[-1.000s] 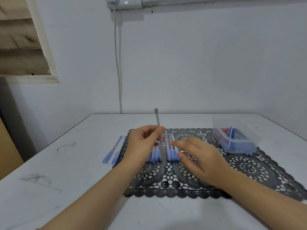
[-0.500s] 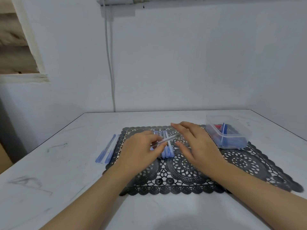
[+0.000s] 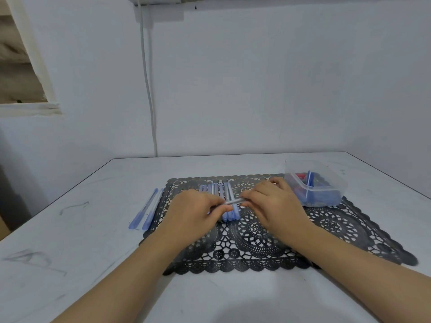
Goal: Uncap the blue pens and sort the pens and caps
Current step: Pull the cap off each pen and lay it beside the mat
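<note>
Both hands hold one pen [image 3: 234, 201] crosswise above a row of several blue pens [image 3: 224, 194] lying on the black lace mat [image 3: 256, 238]. My left hand [image 3: 193, 213] grips the pen's left end and my right hand [image 3: 272, 203] pinches its right end. Two more pens [image 3: 147, 209] lie side by side on the table left of the mat. A clear plastic box [image 3: 314, 183] at the mat's right back corner holds blue and red caps.
The white table [image 3: 70, 252] stands against a white wall, with its back edge just behind the mat. A cable [image 3: 149, 89] runs down the wall. The table's left edge slants away beyond the two loose pens.
The pen stood upright in my left hand a second ago; it now lies level. My right hand has taken hold of its other end, and both hands have closed on it.
</note>
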Demonstrator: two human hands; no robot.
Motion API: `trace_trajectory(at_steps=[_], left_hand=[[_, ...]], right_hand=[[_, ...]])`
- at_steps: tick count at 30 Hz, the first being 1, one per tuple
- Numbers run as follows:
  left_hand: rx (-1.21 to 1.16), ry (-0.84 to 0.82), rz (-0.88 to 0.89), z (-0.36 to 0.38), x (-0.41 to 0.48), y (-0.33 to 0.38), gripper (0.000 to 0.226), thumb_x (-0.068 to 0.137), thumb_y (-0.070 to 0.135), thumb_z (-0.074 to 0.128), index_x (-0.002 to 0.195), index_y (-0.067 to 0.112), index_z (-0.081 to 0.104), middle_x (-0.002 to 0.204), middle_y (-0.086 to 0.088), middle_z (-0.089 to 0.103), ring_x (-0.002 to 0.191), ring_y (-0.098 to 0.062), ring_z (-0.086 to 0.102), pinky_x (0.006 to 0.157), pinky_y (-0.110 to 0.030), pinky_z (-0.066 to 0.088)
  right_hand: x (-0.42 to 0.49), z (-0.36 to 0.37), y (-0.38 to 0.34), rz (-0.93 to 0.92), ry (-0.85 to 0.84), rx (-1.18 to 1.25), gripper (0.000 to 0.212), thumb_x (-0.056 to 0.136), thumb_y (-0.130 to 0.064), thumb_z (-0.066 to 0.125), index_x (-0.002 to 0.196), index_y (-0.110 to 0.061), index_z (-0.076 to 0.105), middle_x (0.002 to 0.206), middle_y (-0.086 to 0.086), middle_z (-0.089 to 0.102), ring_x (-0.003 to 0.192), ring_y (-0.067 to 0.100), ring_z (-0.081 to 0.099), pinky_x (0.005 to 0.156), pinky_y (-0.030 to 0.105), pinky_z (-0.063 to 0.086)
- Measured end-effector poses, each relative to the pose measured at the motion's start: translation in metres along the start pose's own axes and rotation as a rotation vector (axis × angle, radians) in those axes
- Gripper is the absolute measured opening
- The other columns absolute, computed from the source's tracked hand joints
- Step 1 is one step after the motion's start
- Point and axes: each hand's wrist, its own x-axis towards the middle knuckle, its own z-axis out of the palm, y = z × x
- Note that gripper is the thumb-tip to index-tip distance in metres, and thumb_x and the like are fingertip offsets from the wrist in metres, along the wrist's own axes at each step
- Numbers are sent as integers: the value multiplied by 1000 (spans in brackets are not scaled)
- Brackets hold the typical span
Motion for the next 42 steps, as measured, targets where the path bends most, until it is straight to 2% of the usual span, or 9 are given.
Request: trace_trajectory(at_steps=[6, 10, 18, 23, 25, 30, 35, 39, 42], left_hand=[[-16, -111, -11, 3, 0, 0, 35, 94, 42, 46, 76, 19, 66, 55, 0, 60, 47, -13, 49, 51, -23, 38], [-71, -86, -34, 4, 0, 1, 36, 93, 40, 48, 78, 14, 69, 57, -5, 63, 48, -19, 53, 51, -26, 41], [-283, -152, -201, -2, 1, 9, 34, 92, 37, 53, 70, 15, 68, 59, -11, 66, 45, -22, 55, 52, -34, 49], [-524, -214, -376, 1, 0, 10, 33, 92, 32, 54, 66, 15, 64, 51, -4, 64, 37, -15, 56, 47, -21, 46], [-477, -198, -355, -1, 1, 9, 33, 92, 34, 54, 67, 16, 66, 53, -5, 65, 38, -15, 56, 45, -22, 45], [-92, -132, -184, 0, 2, 1, 37, 91, 45, 49, 74, 20, 69, 60, -5, 65, 45, -11, 46, 51, -26, 42], [-50, -126, -117, 2, 2, -1, 35, 92, 45, 49, 78, 20, 70, 57, -3, 62, 48, -12, 47, 51, -25, 40], [-74, -109, -84, 3, 1, -1, 35, 91, 45, 49, 78, 20, 70, 56, -2, 62, 47, -12, 48, 50, -21, 37], [-29, -65, -49, 1, 1, -1, 38, 91, 47, 47, 72, 19, 65, 53, 2, 59, 49, -14, 53, 48, -18, 36]], right_hand=[[1, -4, 0, -41, 51, 18, 29, 81, -27, 47, 82, -16, 73, 74, -5, 70, 68, 15, 64, 80, 35, 46], [-1, -4, 4, -55, 90, 50, 17, 80, -17, 57, 85, -15, 73, 76, -5, 70, 70, 13, 63, 84, 32, 39], [1, -7, 2, -66, 105, 73, 21, 84, -20, 54, 85, -13, 73, 75, -4, 70, 69, 14, 63, 77, 35, 49], [1, -7, 1, -24, 91, 134, 21, 84, -24, 57, 86, -13, 74, 78, -3, 70, 72, 13, 63, 75, 33, 49], [1, -5, 1, -4, 53, 180, 22, 84, -24, 57, 90, -11, 74, 80, -1, 70, 74, 15, 62, 72, 33, 50], [-1, -6, 1, -6, -56, 253, 26, 85, -20, 52, 97, -9, 73, 83, 0, 69, 78, 14, 60, 75, 26, 49], [-1, -7, 0, 22, -13, 259, 14, 81, -18, 61, 86, -11, 72, 80, -1, 66, 75, 15, 59, 68, 30, 51], [0, -8, -2, 38, -11, 263, 24, 81, -12, 53, 98, -11, 70, 84, 0, 60, 77, 13, 54, 69, 23, 46], [1, -6, -3, 55, -41, 243, 28, 82, -14, 53, 106, -11, 68, 87, 1, 59, 78, 14, 55, 69, 26, 49]])
